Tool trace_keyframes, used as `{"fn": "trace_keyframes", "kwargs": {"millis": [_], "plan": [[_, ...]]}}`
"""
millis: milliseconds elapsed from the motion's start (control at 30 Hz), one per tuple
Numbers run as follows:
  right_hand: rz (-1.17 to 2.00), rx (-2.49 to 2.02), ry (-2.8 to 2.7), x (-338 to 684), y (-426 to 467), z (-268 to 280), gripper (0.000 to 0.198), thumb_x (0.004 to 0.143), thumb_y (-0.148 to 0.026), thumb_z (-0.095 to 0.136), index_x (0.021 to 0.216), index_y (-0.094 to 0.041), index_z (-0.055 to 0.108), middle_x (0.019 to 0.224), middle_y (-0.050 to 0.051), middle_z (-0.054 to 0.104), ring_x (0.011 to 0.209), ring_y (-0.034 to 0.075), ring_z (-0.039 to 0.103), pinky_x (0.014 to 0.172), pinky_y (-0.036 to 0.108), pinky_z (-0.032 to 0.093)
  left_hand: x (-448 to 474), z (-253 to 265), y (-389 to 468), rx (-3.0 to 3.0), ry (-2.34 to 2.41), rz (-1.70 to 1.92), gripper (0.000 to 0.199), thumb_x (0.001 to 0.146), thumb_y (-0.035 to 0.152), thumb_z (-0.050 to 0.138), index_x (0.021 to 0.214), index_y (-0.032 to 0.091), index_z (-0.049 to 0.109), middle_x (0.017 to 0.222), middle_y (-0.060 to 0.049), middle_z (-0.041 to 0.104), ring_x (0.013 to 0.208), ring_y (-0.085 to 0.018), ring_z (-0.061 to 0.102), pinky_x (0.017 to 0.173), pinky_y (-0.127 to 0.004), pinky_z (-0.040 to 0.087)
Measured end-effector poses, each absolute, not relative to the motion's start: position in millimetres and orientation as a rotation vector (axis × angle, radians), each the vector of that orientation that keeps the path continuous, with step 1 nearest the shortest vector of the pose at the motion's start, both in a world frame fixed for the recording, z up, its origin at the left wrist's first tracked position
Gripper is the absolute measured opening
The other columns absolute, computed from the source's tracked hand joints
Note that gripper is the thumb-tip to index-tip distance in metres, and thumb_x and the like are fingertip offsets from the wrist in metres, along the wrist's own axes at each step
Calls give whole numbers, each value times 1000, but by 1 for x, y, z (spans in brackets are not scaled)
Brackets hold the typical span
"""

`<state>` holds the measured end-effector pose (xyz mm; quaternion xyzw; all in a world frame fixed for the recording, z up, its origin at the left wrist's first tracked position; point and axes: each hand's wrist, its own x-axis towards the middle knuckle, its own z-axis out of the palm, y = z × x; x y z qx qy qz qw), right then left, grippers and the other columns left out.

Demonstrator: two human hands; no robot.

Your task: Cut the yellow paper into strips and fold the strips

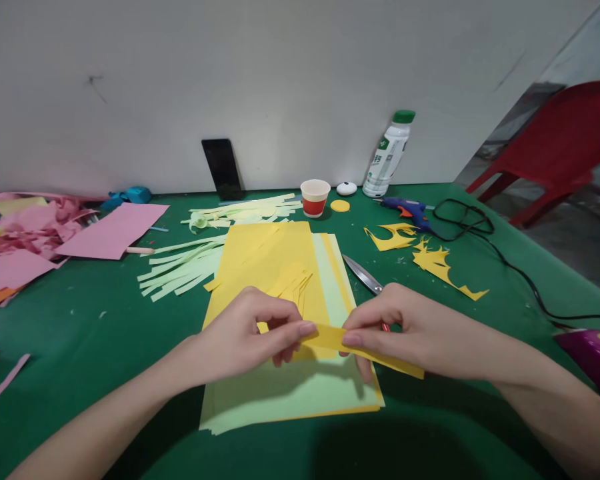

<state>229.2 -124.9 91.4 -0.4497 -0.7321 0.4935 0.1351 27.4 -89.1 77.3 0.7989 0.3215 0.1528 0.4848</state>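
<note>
Between the left hand [245, 330] and right hand [405, 327], a yellow paper strip [350, 347] is pinched by both. Uneven pulling could tear it.

A pair of silver-bladed scissors [363, 275] lies half hidden on the green counter [105, 320], its handles covered by the right hand [405, 327]. The narrow yellow paper strip [380, 357] pinched in both grips vanishes partly beneath the fingers [353, 339]. The label print on the white plastic bottle with a green cap [389, 155] is too small to read. A purple plastic object [593, 353] and a red plastic chair [560, 147] are cut off by the right edge, crumpled pink paper scraps [25, 227] by the left.
</note>
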Motion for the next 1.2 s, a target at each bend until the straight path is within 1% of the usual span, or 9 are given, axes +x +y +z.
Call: {"fn": "trace_keyframes", "kwargs": {"millis": [100,233,433,667,800,900,967,1100,1200], "plan": [[1573,-1289,-2054,231,-123,92,32,83,-24,48,57,-12,62,42,-7,42,33,1,22,32,18,16,26,72,-86,2172,628,494,38,85,23,42,48,16,37,47,6,32,44,-6,30,46,-20,27],[1680,-1238,-2008,231,-123,89,25,83,-25,50,66,-12,64,44,-6,50,35,2,26,33,16,20,26,62,-87,2131,476,560,36,86,20,38,52,18,28,51,5,26,47,-9,28,48,-24,25],[1678,-1222,-1970,229,-122,87,27,83,-28,49,66,-13,62,50,-3,59,38,4,27,37,18,20,29,58,-90,2015,540,619,34,89,22,31,55,19,29,51,5,31,47,-8,32,47,-23,26],[1721,-1192,-1978,230,-121,83,28,84,-32,49,70,-13,64,48,-3,60,39,5,27,38,21,21,28,52,-90,2071,505,707,37,88,21,34,53,19,24,49,6,23,44,-8,25,44,-23,22],[1649,-1246,-1976,231,-121,83,34,83,-35,50,58,-14,61,53,-1,62,41,5,31,40,21,24,26,43,-86,1815,572,926,43,92,33,30,52,18,33,48,4,32,45,-9,31,45,-24,27],[1509,-1279,-1958,229,-122,84,35,83,-34,51,55,-15,61,54,-1,62,42,5,32,43,21,27,26,45,-85,1900,610,1006,41,92,38,29,61,17,46,54,2,42,50,-10,39,48,-24,32],[1408,-1272,-1980,227,-123,83,36,84,-33,50,55,-16,62,52,-2,61,41,5,30,44,21,28,28,49,-86,2086,614,960,36,91,34,33,63,16,47,56,2,44,51,-9,41,47,-22,32],[1271,-1264,-2066,224,-125,81,39,86,-31,45,55,-17,64,47,-5,55,38,4,23,40,23,22,29,53,-89,2350,599,987,35,89,17,35,55,16,39,51,3,38,47,-8,36,44,-22,28],[1251,-1247,-2081,223,-126,80,39,87,-30,44,56,-18,64,50,-4,59,39,5,33,41,22,25,27,52,-87,2445,536,1077,33,86,12,41,54,17,37,48,4,34,46,-8,33,44,-24,25]]}}
